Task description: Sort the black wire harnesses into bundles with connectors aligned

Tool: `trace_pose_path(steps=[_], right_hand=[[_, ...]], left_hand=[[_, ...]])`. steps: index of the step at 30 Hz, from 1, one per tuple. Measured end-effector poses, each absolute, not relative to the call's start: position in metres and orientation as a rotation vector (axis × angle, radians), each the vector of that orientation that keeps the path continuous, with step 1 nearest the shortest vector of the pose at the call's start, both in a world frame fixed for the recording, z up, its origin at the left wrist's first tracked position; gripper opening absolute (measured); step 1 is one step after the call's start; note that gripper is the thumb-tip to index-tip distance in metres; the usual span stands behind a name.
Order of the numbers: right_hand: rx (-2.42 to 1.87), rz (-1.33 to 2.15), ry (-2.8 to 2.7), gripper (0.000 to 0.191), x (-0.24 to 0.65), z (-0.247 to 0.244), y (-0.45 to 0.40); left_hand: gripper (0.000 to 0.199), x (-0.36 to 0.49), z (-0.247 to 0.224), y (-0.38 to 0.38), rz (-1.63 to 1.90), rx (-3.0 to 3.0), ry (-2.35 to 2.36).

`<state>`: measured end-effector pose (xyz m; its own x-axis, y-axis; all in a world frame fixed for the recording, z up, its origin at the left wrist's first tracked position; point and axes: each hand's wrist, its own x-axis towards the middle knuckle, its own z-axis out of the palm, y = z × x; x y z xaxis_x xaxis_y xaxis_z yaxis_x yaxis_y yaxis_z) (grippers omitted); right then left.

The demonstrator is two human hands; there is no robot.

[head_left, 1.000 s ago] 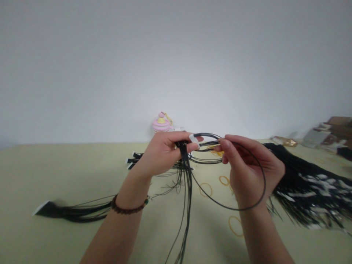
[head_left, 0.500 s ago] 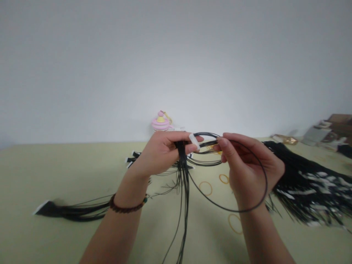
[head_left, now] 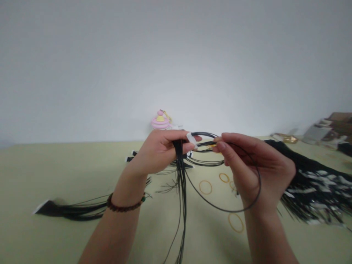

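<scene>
My left hand (head_left: 162,152) is closed on a bundle of thin black wires (head_left: 180,176) near its white connector (head_left: 191,140), which thumb and fingers pinch. The loose wires hang down below that hand toward the bottom edge. From the connector, black wires loop over to my right hand (head_left: 255,172), whose thumb and fingertips pinch some of them. One wire makes a wide loop (head_left: 220,209) below and across the right palm. The wire ends at the right fingertips are hidden.
Several yellow rubber bands (head_left: 205,187) lie on the pale green table (head_left: 68,165). Another black wire bundle (head_left: 74,212) is at the left, and a large pile of black wires (head_left: 310,179) at the right. A pink and yellow trinket (head_left: 160,120) stands by the wall.
My left hand has shifted slightly left with the connector, which is turned a little. The right hand has rolled slightly, its palm more to the right, and the wide wire loop has narrowed.
</scene>
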<state>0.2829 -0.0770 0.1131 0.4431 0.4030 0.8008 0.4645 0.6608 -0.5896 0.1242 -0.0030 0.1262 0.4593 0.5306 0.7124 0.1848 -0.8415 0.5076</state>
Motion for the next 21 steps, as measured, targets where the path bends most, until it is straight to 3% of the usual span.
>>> trace_pose_path(steps=[10, 21], right_hand=[[-0.898, -0.395, -1.571, 0.03, 0.303, 0.117, -0.092], [-0.723, -0.323, -1.604, 0.026, 0.301, 0.115, -0.085]], left_hand=[[0.017, 0.12, 0.128, -0.004, 1.258, 2.414, 0.579], [0.023, 0.119, 0.128, -0.007, 1.082, 2.264, 0.507]])
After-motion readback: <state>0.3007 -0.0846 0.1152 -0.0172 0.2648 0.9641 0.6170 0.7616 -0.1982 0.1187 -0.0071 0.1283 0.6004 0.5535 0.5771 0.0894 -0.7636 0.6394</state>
